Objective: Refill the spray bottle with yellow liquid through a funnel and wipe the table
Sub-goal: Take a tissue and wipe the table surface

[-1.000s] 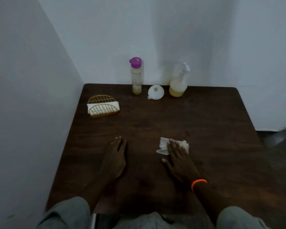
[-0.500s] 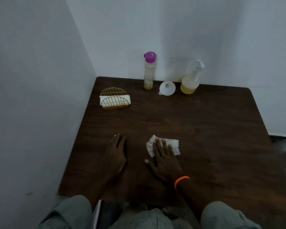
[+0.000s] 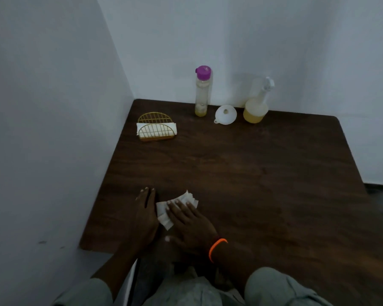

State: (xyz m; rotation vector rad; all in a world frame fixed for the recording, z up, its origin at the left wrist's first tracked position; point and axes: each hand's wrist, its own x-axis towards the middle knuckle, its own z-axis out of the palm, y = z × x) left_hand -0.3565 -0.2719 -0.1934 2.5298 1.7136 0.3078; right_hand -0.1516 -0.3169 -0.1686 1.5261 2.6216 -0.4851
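While the dark wooden desk [image 3: 263, 184] fills most of the view, the wiping is well under way: the right hand [image 3: 187, 221], fingers flat and spread, presses a white tissue [image 3: 164, 214] that has slid leftward across the desk over the last second and now lies just beside the left hand [image 3: 145, 217], which rests open and flat. Far behind the tissue, the spray bottle [image 3: 255, 104] stands with yellow liquid inside, so the refill looks finished. Left of that bottle lie the funnel [image 3: 226, 114] and the purple-capped bottle [image 3: 201, 91]; the napkin holder [image 3: 156, 127] sits further left.
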